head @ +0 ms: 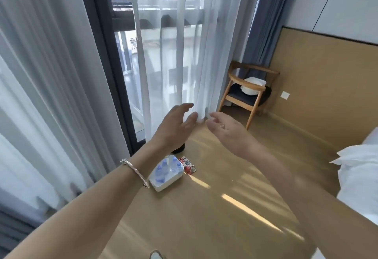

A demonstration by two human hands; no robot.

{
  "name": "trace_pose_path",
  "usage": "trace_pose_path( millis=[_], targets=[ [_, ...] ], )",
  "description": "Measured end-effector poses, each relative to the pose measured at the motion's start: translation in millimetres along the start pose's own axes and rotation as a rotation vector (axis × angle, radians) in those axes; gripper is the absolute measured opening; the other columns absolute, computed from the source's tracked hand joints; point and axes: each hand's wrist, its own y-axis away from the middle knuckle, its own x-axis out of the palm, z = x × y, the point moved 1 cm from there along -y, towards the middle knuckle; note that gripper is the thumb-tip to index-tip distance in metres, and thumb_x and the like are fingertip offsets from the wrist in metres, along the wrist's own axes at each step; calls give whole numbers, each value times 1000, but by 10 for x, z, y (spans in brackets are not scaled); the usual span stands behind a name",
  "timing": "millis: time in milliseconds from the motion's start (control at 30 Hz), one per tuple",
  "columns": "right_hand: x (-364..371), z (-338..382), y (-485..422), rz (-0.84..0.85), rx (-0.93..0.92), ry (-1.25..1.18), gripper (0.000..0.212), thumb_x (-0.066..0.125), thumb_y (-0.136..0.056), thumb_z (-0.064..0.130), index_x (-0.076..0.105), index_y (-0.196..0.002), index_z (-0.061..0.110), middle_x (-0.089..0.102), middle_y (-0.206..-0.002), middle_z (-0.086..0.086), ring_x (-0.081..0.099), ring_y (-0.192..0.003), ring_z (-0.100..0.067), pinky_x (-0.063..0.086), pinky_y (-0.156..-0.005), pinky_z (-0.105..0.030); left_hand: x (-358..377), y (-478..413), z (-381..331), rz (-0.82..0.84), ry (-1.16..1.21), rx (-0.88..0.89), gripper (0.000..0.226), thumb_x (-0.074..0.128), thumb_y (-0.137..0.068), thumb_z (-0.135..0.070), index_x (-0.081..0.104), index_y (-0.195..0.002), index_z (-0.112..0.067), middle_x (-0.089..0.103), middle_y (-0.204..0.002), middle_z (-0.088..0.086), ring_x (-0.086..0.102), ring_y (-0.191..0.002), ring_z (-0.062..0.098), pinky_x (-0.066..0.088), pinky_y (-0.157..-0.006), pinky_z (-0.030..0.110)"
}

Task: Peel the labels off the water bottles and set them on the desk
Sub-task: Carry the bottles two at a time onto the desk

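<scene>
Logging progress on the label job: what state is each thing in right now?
left hand: open, empty.
right hand: open, empty.
white tray: on the floor.
water bottles: standing in the tray.
red-and-white scraps: loose on the floor beside the tray.

A wooden chair (241,95) is standing in the corner, with a white round thing (253,85) sitting on its seat. Thin white curtains (173,54) are hanging beside it. Sun is shining on the floor (225,207).
</scene>
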Motion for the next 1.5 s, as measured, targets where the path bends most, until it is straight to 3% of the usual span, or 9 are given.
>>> trace_pose_path(
  millis=[200, 367, 433, 633, 767, 900, 1067, 1200, 1500],
  targets=[
    [29, -136, -976, -19, 54, 21, 52, 41, -99, 46, 39, -145, 20, 49, -140, 0, 47, -121, -13, 39, -97, -29, 109, -982, 358, 31, 45, -19, 42, 42, -99, -41, 45, -138, -30, 46, -142, -7, 45, -128, 11, 34, -110, 39],
    [364, -314, -1779, 50, 122, -7, 49, 41, -100, 46, 43, -141, 20, 51, -124, 6, 49, -116, -12, 38, -90, -26, 49, -1730, 863, 65, 54, -96, 42, 42, -100, -36, 45, -140, -23, 51, -138, 0, 48, -123, 13, 33, -96, 21],
    [539, -394, -2007, 103, 119, 22, 47, 41, -99, 45, 44, -140, 21, 49, -118, 9, 49, -110, -10, 38, -88, -26, 54, -1912, 1057, 84, 35, -131, 42, 43, -100, -36, 45, -139, -20, 52, -137, 2, 50, -122, 15, 34, -96, 22],
    [782, -541, -2910, 228, 93, 47, 52, 41, -99, 46, 39, -145, 22, 50, -137, 1, 48, -111, -8, 35, -90, -24, 74, -2513, 1521, 69, 24, -235, 43, 42, -100, -35, 44, -140, -19, 52, -138, 3, 47, -127, 15, 36, -103, 29],
    [948, -675, -3601, 338, 47, 24, 48, 43, -100, 42, 43, -142, 18, 51, -135, -1, 48, -124, -15, 35, -94, -24, 162, -2884, 1857, 36, 1, -329, 42, 42, -100, -34, 44, -140, -20, 52, -138, 1, 48, -126, 15, 35, -101, 27],
    [1157, -912, -4378, 450, 22, -29, 52, 44, -98, 46, 41, -144, 21, 50, -137, 2, 49, -113, -9, 32, -89, -21, 315, -3349, 2245, -30, -14, -469, 42, 41, -100, -34, 45, -139, -21, 51, -138, 1, 49, -124, 15, 36, -102, 28],
    [1454, -1320, -5106, 636, 4, 21, 45, 42, -97, 48, 53, -126, 15, 58, -109, 7, 55, -99, -8, 41, -84, -25, 559, -3742, 2641, -57, 1, -611, 43, 40, -100, -38, 46, -139, -21, 51, -138, 0, 51, -120, 12, 40, -100, 30],
    [1866, -1581, -5414, 799, 10, 74, 56, 42, -98, 46, 39, -145, 16, 47, -141, -2, 47, -127, -17, 39, -107, -39, 664, -3809, 3028, -112, 20, -752, 41, 39, -101, -35, 46, -139, -21, 51, -137, -1, 50, -118, 11, 36, -93, 24],
    [2889, -2252, -5733, 911, 174, 108, 53, 41, -100, 43, 36, -146, 16, 47, -145, -2, 46, -130, -19, 36, -104, -33, 973, -3533, 4225, -71, 45, -1016, 41, 38, -101, -36, 46, -138, -22, 51, -137, 0, 49, -121, 13, 33, -90, 22]
  ],
)
